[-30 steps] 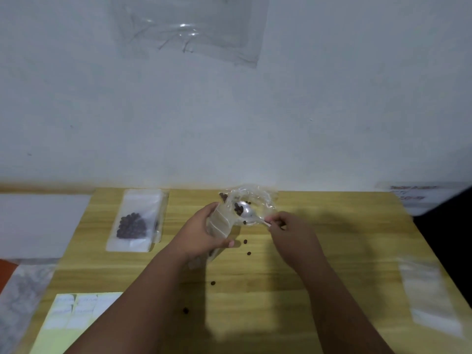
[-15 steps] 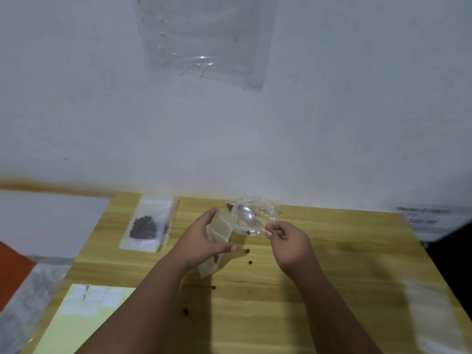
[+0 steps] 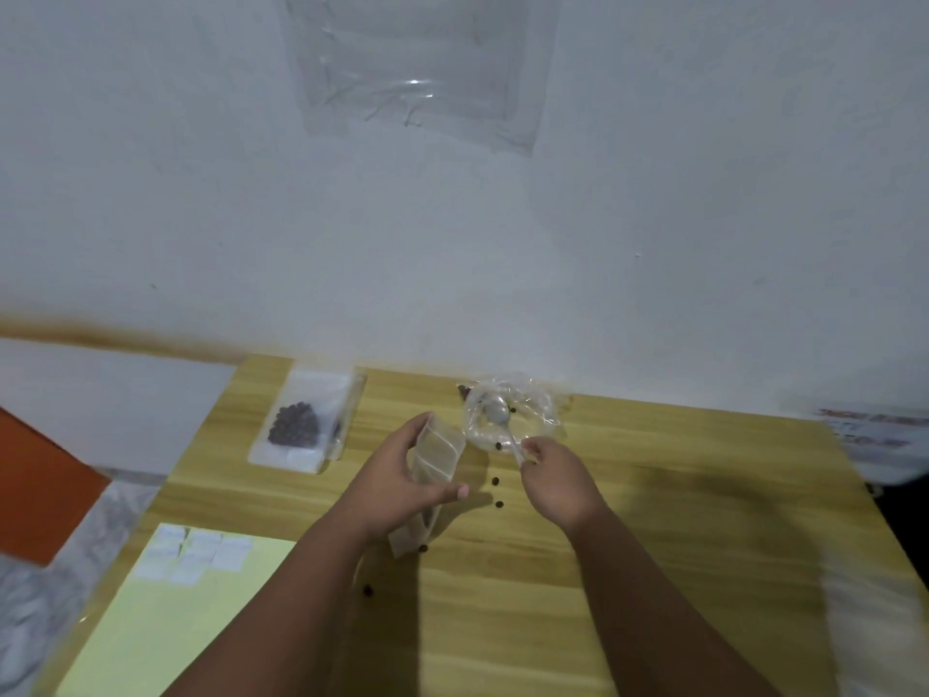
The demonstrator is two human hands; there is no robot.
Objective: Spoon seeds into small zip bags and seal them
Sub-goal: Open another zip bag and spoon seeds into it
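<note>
Since the earlier frame, the spoon [image 3: 495, 412] has drawn back from the small zip bag [image 3: 432, 457] and its bowl now lies in the crumpled clear seed bag [image 3: 510, 412] at the far edge of the bench [image 3: 678, 520]. The right hand [image 3: 555, 477] pinches the spoon handle between thumb and fingertips. The left hand [image 3: 402, 482] grips the small zip bag between thumb and fingers, upright and tilted, mouth toward the spoon; whether the mouth is spread open cannot be told. Few seeds, if any, show inside it. Judged progress: this bag is mid-fill and unsealed. One filled bag [image 3: 301, 425] lies flat at the far left. Loose seeds [image 3: 496, 493] lie scattered on the bench between and below the hands. Empty bags [image 3: 193, 553] rest on a yellow sheet [image 3: 166, 631] at near left, so further fills likely remain.
</note>
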